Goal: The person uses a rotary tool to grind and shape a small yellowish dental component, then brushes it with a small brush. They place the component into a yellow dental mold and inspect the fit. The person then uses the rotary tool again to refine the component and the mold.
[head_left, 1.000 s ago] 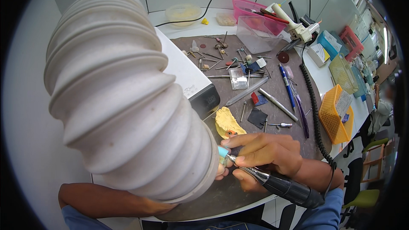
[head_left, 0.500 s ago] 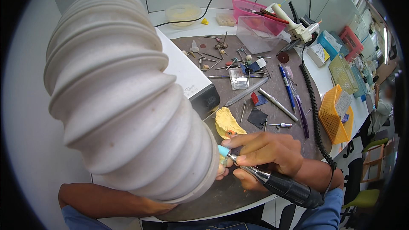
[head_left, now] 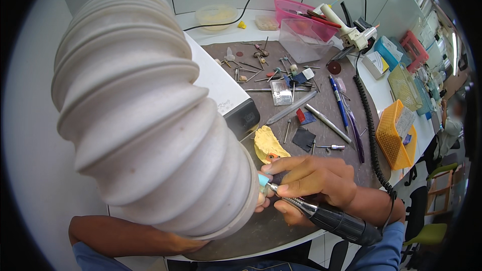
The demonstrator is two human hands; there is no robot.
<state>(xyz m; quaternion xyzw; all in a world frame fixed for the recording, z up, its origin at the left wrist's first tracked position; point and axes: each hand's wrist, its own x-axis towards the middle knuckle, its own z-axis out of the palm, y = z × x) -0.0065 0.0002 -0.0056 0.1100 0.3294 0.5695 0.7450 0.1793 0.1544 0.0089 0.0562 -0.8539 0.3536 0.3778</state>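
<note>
Pinched between thumb and fingers of the right hand [head_left: 319,183], the black handpiece [head_left: 346,223] is held by its metal nose, with no slack seen in the grip. Only a few fingertips of the left hand [head_left: 260,202] are shown, close to the teal tip [head_left: 263,179]; the rest is covered by the ribbed white hose [head_left: 150,110], so how far that grip is closed, and on what, cannot be told. The handpiece is slanted near the front edge of the bench [head_left: 226,248], its tip pointed leftward at the hose mouth. It may be judged rigid and fairly heavy, with most weight carried in the thick black barrel. Better purchase should be given by the grooved metal than by smooth parts; the teal tip, probably softer, is best left ungripped. Some tug may be expected from the coiled black cord [head_left: 371,130], strung toward the bench's right edge. Brittleness is to be suspected in the yellow cast [head_left: 267,143] just beyond the fingers, better lifted by its thicker body
</note>
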